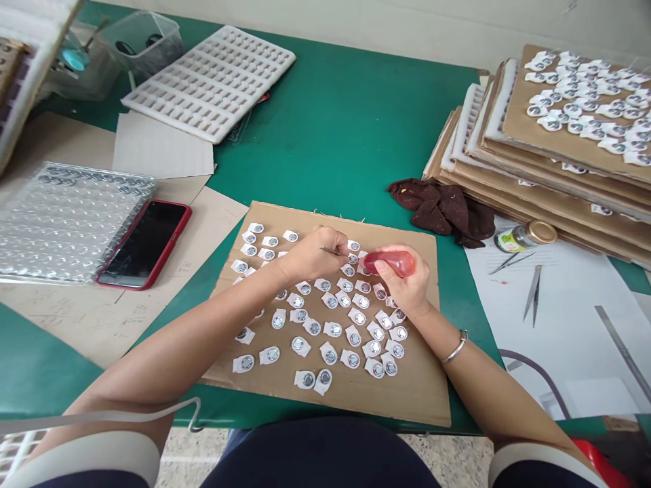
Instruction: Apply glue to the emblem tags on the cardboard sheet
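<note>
A brown cardboard sheet (pixel 330 400) lies on the green table, bearing rows of small round silver pieces on white tabs (pixel 325 377). Over its upper part, my left hand (pixel 325 247) is closed on a thin metal tool (pixel 333 251), whose tip points right toward the pieces. My right hand (pixel 409 281) is wrapped round a soft red bulb (pixel 399 261), with the bulb's narrower end pointing left, close to the tool's tip. What lies directly beneath both hands is hidden.
To the left are a red-edged phone (pixel 147 244) and a white slotted tray (pixel 213 81). On the right are a brown cloth (pixel 447 209), a glass jar (pixel 523 236), tweezers (pixel 532 296), a metal ruler (pixel 623 352) and stacked cardboard sheets (pixel 513 159) with similar pieces.
</note>
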`<state>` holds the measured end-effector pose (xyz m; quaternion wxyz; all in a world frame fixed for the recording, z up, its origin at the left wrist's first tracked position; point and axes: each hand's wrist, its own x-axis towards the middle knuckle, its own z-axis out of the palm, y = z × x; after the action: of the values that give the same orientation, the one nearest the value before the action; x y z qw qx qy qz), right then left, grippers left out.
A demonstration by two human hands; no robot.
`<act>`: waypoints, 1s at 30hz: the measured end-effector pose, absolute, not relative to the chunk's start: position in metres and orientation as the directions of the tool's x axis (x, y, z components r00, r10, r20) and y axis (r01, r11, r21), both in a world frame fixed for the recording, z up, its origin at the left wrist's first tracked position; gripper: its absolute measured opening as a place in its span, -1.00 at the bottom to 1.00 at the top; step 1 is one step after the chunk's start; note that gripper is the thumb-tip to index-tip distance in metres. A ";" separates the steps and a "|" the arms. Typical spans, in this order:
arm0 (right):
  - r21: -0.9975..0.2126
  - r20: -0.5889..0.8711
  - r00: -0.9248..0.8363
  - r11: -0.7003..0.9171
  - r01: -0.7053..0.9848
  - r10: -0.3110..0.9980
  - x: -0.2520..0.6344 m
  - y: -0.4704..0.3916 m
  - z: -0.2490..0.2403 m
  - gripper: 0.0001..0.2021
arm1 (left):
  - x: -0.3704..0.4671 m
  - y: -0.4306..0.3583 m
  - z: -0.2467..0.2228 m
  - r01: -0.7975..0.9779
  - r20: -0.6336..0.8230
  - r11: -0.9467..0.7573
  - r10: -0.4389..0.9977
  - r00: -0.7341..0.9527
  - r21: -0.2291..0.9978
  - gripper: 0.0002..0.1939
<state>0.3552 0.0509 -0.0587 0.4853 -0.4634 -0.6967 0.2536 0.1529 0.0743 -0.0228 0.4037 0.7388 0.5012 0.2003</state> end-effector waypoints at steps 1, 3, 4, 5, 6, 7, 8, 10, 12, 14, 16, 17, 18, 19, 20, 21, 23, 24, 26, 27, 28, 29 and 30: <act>-0.803 0.442 -0.101 0.443 0.399 0.892 0.355 0.051 -0.059 -0.80 | 0.153 0.074 -0.022 0.577 -0.108 -0.168 0.904 0.414 0.799 -0.90; -0.803 0.443 -0.099 0.443 0.399 0.891 0.355 0.051 -0.058 -0.80 | 0.153 0.074 -0.021 0.575 -0.109 -0.161 0.907 0.407 0.802 -0.90; -0.803 0.443 -0.096 0.442 0.399 0.891 0.355 0.051 -0.058 -0.80 | 0.153 0.074 -0.021 0.575 -0.108 -0.160 0.908 0.404 0.802 -0.90; -0.806 0.439 -0.092 0.437 0.399 0.894 0.355 0.051 -0.057 -0.80 | 0.153 0.074 -0.021 0.574 -0.105 -0.161 0.909 0.402 0.803 -0.90; -0.813 0.430 -0.086 0.427 0.397 0.899 0.355 0.051 -0.057 -0.79 | 0.153 0.074 -0.022 0.572 -0.103 -0.162 0.910 0.402 0.804 -0.90; -0.828 0.409 -0.076 0.406 0.386 0.909 0.355 0.051 -0.057 -0.79 | 0.153 0.074 -0.022 0.570 -0.103 -0.159 0.911 0.399 0.806 -0.91; -0.857 0.373 -0.060 0.369 0.361 0.926 0.355 0.051 -0.057 -0.79 | 0.153 0.075 -0.022 0.567 -0.111 -0.146 0.913 0.393 0.811 -0.91; -0.934 0.269 -0.010 0.263 0.244 0.963 0.356 0.053 -0.057 -0.78 | 0.153 0.076 -0.023 0.561 -0.155 -0.090 0.915 0.373 0.823 -0.93; -0.985 0.164 0.042 0.162 0.054 0.985 0.360 0.056 -0.057 -0.76 | 0.151 0.075 -0.020 0.561 -0.212 -0.027 0.910 0.357 0.827 -0.94; -0.987 0.111 0.084 0.120 -0.109 0.990 0.365 0.061 -0.056 -0.74 | 0.149 0.072 -0.015 0.568 -0.238 0.002 0.909 0.341 0.823 -0.95; -0.974 0.091 0.113 0.112 -0.198 0.989 0.369 0.064 -0.055 -0.72 | 0.147 0.064 -0.010 0.570 -0.210 -0.016 0.921 0.329 0.822 -0.94; -0.969 0.082 0.119 0.107 -0.221 0.990 0.371 0.065 -0.055 -0.71 | 0.146 0.059 -0.007 0.570 -0.186 -0.035 0.928 0.324 0.821 -0.93; -0.967 0.073 0.118 0.100 -0.236 0.990 0.372 0.066 -0.054 -0.70 | 0.145 0.053 -0.006 0.572 -0.160 -0.057 0.933 0.322 0.818 -0.91; -0.965 0.065 0.114 0.092 -0.246 0.991 0.372 0.066 -0.054 -0.70 | 0.145 0.048 -0.006 0.572 -0.134 -0.080 0.937 0.322 0.816 -0.90; -0.964 0.059 0.107 0.085 -0.251 0.992 0.372 0.065 -0.054 -0.69 | 0.144 0.043 -0.007 0.571 -0.110 -0.101 0.940 0.324 0.815 -0.89; -0.964 0.057 0.102 0.081 -0.251 0.993 0.371 0.064 -0.054 -0.69 | 0.144 0.038 -0.010 0.567 -0.089 -0.118 0.942 0.324 0.815 -0.88; -0.968 0.065 0.103 0.088 -0.235 0.993 0.370 0.063 -0.055 -0.67 | 0.144 0.033 -0.017 0.554 -0.051 -0.146 0.944 0.325 0.820 -0.87; -0.971 0.074 0.109 0.097 -0.221 0.991 0.369 0.062 -0.055 -0.67 | 0.144 0.032 -0.020 0.551 -0.039 -0.154 0.946 0.323 0.820 -0.87; -0.974 0.094 0.120 0.117 -0.193 0.988 0.369 0.061 -0.055 -0.67 | 0.145 0.032 -0.026 0.561 -0.032 -0.161 0.947 0.319 0.812 -0.88; -0.975 0.103 0.122 0.125 -0.185 0.987 0.369 0.061 -0.055 -0.67 | 0.145 0.032 -0.028 0.569 -0.032 -0.162 0.948 0.316 0.806 -0.88; -0.974 0.108 0.120 0.129 -0.184 0.987 0.370 0.061 -0.055 -0.67 | 0.146 0.033 -0.028 0.576 -0.035 -0.161 0.949 0.314 0.802 -0.88; -0.974 0.111 0.115 0.132 -0.185 0.987 0.370 0.061 -0.055 -0.66 | 0.146 0.034 -0.028 0.582 -0.037 -0.158 0.951 0.308 0.798 -0.88; -0.973 0.114 0.110 0.133 -0.187 0.987 0.371 0.062 -0.055 -0.66 | 0.147 0.034 -0.027 0.586 -0.041 -0.152 0.952 0.302 0.796 -0.88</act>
<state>0.3711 0.0615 -0.0555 0.6005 -0.4409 -0.4539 0.4888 0.1469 0.0340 -0.0274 0.3694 0.7174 0.5362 0.2478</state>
